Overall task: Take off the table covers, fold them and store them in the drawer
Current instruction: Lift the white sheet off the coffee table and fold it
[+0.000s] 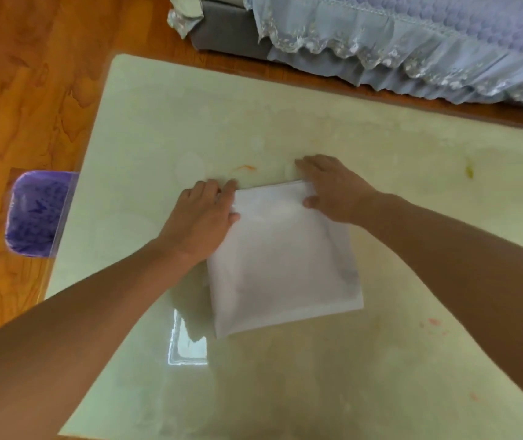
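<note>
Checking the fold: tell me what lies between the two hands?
Head view: the far edge of the folded cover lies between the left hand and right hand.

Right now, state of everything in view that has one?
table cover: folded into a flat square, lying on the table
left hand: fingers flat, pressing the cover's far left corner
right hand: fingers flat, pressing the far right corner
table: bare, with a few stains
bin: open, lined with a purple bag
</note>
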